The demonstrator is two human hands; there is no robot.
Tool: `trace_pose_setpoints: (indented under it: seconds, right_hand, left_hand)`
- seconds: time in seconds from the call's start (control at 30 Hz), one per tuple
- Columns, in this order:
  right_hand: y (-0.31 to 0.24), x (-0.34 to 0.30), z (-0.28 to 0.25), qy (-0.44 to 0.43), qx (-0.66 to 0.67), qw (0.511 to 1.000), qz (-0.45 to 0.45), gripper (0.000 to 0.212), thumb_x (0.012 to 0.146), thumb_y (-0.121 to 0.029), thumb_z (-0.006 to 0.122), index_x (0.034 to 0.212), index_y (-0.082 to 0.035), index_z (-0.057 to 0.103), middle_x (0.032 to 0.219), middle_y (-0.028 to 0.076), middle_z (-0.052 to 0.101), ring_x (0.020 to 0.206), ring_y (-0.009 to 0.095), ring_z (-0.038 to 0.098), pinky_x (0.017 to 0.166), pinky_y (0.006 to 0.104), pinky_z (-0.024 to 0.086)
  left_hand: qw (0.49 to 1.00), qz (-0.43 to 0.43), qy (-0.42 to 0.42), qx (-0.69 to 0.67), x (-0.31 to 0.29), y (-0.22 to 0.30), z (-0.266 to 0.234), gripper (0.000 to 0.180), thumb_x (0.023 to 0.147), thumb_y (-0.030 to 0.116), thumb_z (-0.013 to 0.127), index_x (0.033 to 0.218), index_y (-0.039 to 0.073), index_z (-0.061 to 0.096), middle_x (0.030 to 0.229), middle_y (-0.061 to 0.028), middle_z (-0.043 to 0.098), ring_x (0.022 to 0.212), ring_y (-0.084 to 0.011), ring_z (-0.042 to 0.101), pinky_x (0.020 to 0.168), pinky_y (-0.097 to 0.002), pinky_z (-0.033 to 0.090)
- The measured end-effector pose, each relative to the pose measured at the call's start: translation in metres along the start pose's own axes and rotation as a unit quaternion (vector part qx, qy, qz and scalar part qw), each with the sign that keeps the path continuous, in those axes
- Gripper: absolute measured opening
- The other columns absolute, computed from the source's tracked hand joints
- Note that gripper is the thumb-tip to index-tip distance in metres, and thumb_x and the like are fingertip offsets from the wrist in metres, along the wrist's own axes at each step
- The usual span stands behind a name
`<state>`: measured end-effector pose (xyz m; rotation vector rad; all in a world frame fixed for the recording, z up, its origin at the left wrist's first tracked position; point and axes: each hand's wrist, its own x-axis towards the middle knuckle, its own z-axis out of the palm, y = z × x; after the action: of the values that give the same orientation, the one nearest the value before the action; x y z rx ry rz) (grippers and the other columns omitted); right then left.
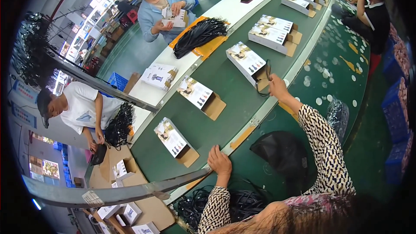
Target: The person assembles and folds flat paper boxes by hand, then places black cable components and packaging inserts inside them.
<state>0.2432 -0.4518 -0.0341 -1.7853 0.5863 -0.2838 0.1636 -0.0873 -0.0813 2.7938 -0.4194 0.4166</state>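
Observation:
My right hand (pixel 277 87) is closed on a thin black looped strap (pixel 268 68), held at the open end of a white printed box (pixel 248 60) on the green belt (pixel 208 136). Part of the strap lies against the box's brown flap; whether any of it is inside I cannot tell. Farther left and nearer to me, my left hand (pixel 219 161) rests at the belt's metal edge with nothing visible in it. Its fingers lie on the belt beside another open box (pixel 173 138). Between the two hands stands a third box (pixel 197 93), its brown flap also folded out.
Beside my left arm lies a pile of black straps (pixel 245 203). A black cap (pixel 281 156) sits between my arms. Several boxes (pixel 275 30) stand farther up the belt. Across it, a person (pixel 162 8) holds a box, and another person (pixel 89 108) handles a black item.

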Motion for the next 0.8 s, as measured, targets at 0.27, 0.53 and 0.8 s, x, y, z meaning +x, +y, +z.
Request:
trace_pose_setpoints:
  seconds: [0.27,0.53,0.8]
  right_hand:
    - [0.036,0.027,0.018,-0.013,-0.389,0.914,-0.118,0.015,0.080,-0.013,0.051,0.079,-0.003,0.062,0.077,0.024,0.060,0.068,0.042,0.059,0.063,0.0455,0.049]
    - [0.091,0.138,0.015,0.158,0.155,0.975,0.002,0.022,0.079,-0.006,0.046,0.095,0.001,0.060,0.083,0.012,0.061,0.071,0.023,0.059,0.064,0.0332,0.047]
    - [0.096,0.169,0.011,0.080,0.322,0.943,0.035,0.017,0.083,-0.004,0.044,0.093,0.002,0.057,0.083,0.005,0.057,0.076,0.010,0.052,0.066,0.0220,0.042]
  left_hand:
    - [1.000,-0.014,0.020,0.016,-0.002,-0.008,-0.003,0.046,0.080,0.015,0.049,0.122,-0.002,0.042,0.123,-0.0196,0.041,0.116,-0.0360,0.036,0.100,-0.0474,0.025]
    - [0.999,-0.032,-0.001,-0.003,-0.001,-0.001,0.006,0.044,0.080,0.015,0.049,0.121,0.000,0.044,0.123,-0.0184,0.043,0.115,-0.0354,0.038,0.098,-0.0462,0.026]
    - [1.000,0.010,0.021,0.012,0.001,0.001,0.002,0.044,0.080,0.014,0.048,0.121,-0.001,0.043,0.124,-0.0198,0.042,0.115,-0.0376,0.038,0.100,-0.0472,0.027]
